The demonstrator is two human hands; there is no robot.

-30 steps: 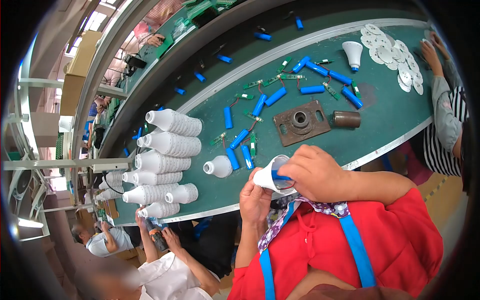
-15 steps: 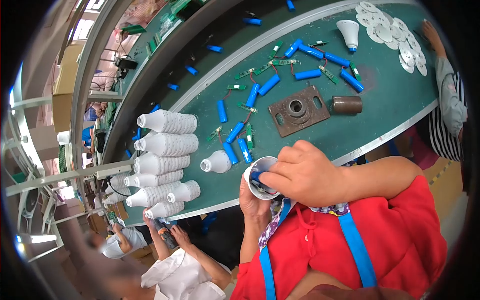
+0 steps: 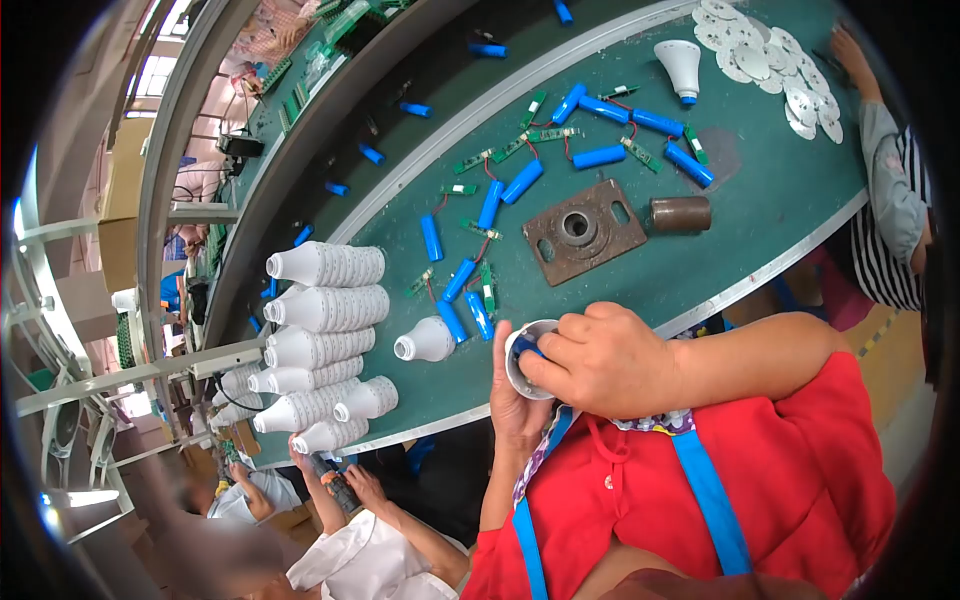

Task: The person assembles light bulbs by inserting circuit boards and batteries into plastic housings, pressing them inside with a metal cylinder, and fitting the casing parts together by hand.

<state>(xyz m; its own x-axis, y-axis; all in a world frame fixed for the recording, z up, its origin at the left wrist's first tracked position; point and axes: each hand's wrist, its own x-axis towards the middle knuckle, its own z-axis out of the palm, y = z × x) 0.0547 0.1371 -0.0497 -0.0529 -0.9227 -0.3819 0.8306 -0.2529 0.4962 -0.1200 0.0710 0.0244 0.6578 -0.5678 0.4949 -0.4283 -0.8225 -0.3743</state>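
My left hand [image 3: 514, 405] is wrapped round a white bulb housing [image 3: 516, 374], its wide mouth facing up and toward my right hand. The fingers of my right hand [image 3: 600, 358] are pressed together at that mouth, on a blue battery [image 3: 526, 343] that sits partly inside. How deep it goes is hidden by the fingers. Left of my hands a single white housing [image 3: 425, 341] lies on its side. Beyond them are a brown metal fixture [image 3: 583, 230] with a round socket and a metal cylinder [image 3: 681, 214].
Stacked white housings [image 3: 330, 308] lie at the left. Blue batteries wired to green boards [image 3: 600, 156] spread across the green table [image 3: 760, 225]. White discs [image 3: 752, 62] and an upright-looking housing [image 3: 679, 68] are at the back right. A co-worker's hands [image 3: 350, 487] hold a tool at lower left.
The housing has tilted so its mouth faces upward more, and the blue battery shows less outside it. My right hand has moved slightly left. The whole view has shifted a little.
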